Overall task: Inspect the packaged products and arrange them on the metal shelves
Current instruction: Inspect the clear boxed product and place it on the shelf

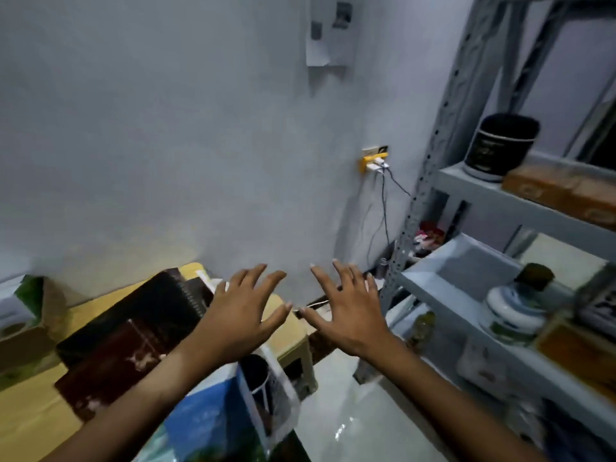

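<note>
- A cardboard box with a green panel sits at the far left on the yellow table; it looks stiff and light, best taken by its two side walls.
- Two dark flat packaged boxes lie overlapping on that table, just left of the left hand; they look rigid and fairly slim, so a grip on the long edges should carry them flat without bending.
- The left hand hovers with fingers spread, holding nothing.
- Below it a blue printed carton and a thin plastic bag stand near the table edge; the bag will likely be soft and slippery, so lift from underneath.
- The right hand hovers beside the left one, fingers spread, also empty.
- The metal shelves stand at the right, already bearing a black jar, a white lidded jar and orange packages; the jars may be heavier and breakable, so grasp them round the body, not the lid.
</note>
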